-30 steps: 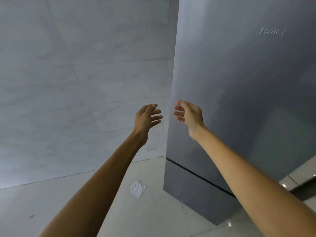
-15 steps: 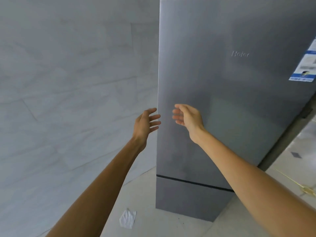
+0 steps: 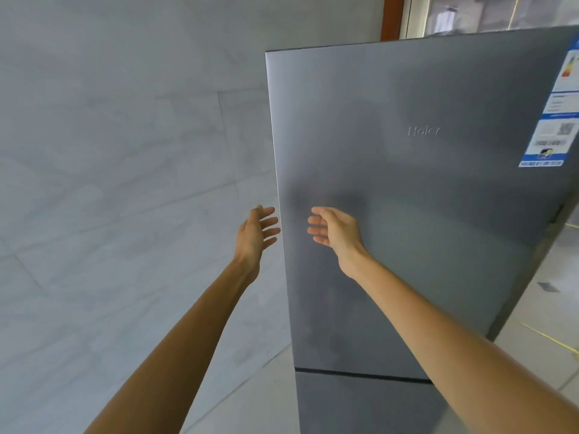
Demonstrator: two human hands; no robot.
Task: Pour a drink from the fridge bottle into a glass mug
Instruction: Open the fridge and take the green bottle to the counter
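A tall grey fridge (image 3: 407, 214) stands in front of me with both doors closed. A dark seam low down separates the upper door from the lower one. My left hand (image 3: 255, 231) is open, fingers spread, right at the fridge's left edge. My right hand (image 3: 333, 230) is open too, held in front of the upper door close to that same edge. Neither hand holds anything. No bottle or glass mug is in view.
A pale marble-tiled wall (image 3: 125, 183) fills the left side, close to the fridge's left edge. A label sticker (image 3: 554, 120) is on the fridge's upper right. Light floor tiles (image 3: 539, 324) show at the right, and a wooden door frame (image 3: 390, 17) appears above the fridge.
The view has tilted up and shifted, so the fridge's top and the sticker now show. Both hands stay open near the door's left edge, the left hand closer to it.
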